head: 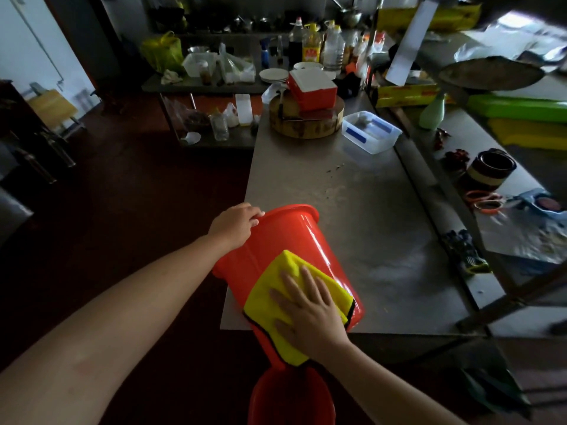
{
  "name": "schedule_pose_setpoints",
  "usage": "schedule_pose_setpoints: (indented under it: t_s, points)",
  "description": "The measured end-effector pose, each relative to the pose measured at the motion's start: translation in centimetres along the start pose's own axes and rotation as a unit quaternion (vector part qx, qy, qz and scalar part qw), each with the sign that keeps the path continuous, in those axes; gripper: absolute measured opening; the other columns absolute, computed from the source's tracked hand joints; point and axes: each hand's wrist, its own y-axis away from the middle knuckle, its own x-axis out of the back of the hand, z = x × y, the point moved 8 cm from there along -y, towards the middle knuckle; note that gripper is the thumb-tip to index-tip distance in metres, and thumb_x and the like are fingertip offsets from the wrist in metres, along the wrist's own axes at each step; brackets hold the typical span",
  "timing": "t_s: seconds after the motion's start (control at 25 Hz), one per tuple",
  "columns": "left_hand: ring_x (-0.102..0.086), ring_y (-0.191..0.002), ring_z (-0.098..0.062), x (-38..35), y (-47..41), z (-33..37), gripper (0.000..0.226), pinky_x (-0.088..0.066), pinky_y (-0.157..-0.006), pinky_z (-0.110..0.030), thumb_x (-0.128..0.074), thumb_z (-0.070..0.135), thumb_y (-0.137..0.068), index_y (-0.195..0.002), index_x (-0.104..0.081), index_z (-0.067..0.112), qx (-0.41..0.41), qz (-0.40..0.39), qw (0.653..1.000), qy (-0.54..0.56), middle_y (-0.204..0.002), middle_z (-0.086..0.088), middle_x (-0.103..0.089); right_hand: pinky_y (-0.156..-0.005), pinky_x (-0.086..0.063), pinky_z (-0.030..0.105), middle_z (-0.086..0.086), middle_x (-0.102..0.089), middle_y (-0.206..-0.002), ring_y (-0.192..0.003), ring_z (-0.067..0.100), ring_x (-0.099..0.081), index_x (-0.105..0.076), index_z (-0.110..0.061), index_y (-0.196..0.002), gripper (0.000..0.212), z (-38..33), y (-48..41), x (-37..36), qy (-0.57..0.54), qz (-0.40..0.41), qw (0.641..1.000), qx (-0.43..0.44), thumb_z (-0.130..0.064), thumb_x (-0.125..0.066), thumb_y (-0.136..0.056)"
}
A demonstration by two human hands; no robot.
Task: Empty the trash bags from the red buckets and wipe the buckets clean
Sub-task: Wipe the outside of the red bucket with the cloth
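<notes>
Head view (only one): red bucket (285,237) lies tilted on its side at the near left corner of the worktop (352,210), part of it past the left edge. Mouth faces away, so can't tell if a bag's inside. Left hand (236,223) grasps the far rim, fingers curled over the lip. Right hand (310,308) is flat, fingers straight & spread, pressing a yellow cloth (290,263) onto the bucket's upper side, clenching nothing. Second red bucket (290,400) stands lower down, below the near edge, just under the cloth's hanging corner. Risks, IMO: the bucket is a smooth round taper on smooth steel w/ little support, so a hard wipe toward the left edge could roll or slide it off if the rim grip loosens. Cloth is only pressed, not gripped, so it could slip off the glossy wall & drop. Materials: bucket = hard glossy plastic w/ rolled lip; cloth = soft, fluffy, dark stitched hem; worktop = dull scuffed steel w/ a few crumbs. At the far end, a round wooden chopping block (303,128) & clear plastic tub (371,131), well apart from the bucket.
</notes>
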Motion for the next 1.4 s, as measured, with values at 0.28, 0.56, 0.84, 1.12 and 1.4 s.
schedule_pose_setpoints:
  t_s: [0.28,0.56,0.84,1.12,1.4]
  points:
    - [-0.060,-0.111,-0.017,0.2,0.1,0.4,0.026,-0.044,-0.084,-0.031,-0.054,0.024,-0.102,-0.126,-0.064,0.025,0.017,0.022,1.000,0.001,-0.123,0.007,-0.060,-0.116,-0.032,0.038,-0.006,-0.020,-0.168,-0.150,0.024,-0.029,-0.026,-0.048,-0.154,0.069,14.2,2.2,-2.6,-0.356,-0.051,0.869,-0.340,-0.070,-0.045,-0.092]
    - [-0.060,-0.112,-0.022,0.0,-0.1,1.2,0.026,-0.048,-0.087,-0.038,-0.053,0.021,-0.102,-0.126,-0.063,0.023,0.007,0.025,0.999,-0.022,-0.124,0.001,-0.060,-0.118,-0.021,0.061,-0.002,-0.014,-0.169,-0.153,0.043,-0.009,-0.030,-0.047,-0.154,0.065,-0.6,3.9,-0.7,-0.006,0.013,0.997,-0.070,-0.066,-0.042,-0.093]
    - [-0.061,-0.107,-0.022,0.0,0.5,0.5,0.023,-0.050,-0.085,-0.040,-0.052,0.021,-0.102,-0.123,-0.063,0.021,-0.001,0.028,0.999,-0.027,-0.119,0.003,-0.060,-0.122,-0.019,0.051,-0.009,-0.014,-0.169,-0.156,0.030,-0.011,-0.029,-0.047,-0.155,0.064,2.2,4.9,-0.3,-0.051,0.046,0.996,-0.057,-0.070,-0.041,-0.097]
    - [-0.061,-0.107,-0.020,-0.1,0.7,0.3,0.023,-0.050,-0.085,-0.038,-0.052,0.023,-0.102,-0.123,-0.063,0.024,0.009,0.032,0.999,-0.017,-0.118,0.005,-0.061,-0.120,-0.027,0.033,-0.002,-0.034,-0.163,-0.150,0.018,-0.031,-0.040,-0.033,-0.153,0.084,15.7,5.7,-3.7,-0.423,-0.013,0.828,-0.368,-0.079,-0.051,-0.084]
    - [-0.061,-0.107,-0.019,0.3,2.8,-1.2,0.024,-0.047,-0.085,-0.031,-0.055,0.022,-0.101,-0.123,-0.064,0.022,0.014,0.049,0.999,-0.001,-0.117,0.005,-0.062,-0.119,-0.020,0.058,-0.006,-0.004,-0.170,-0.154,0.040,-0.002,-0.014,-0.054,-0.156,0.068,4.3,0.8,-0.1,-0.075,-0.036,0.986,-0.146,-0.075,-0.029,-0.093]
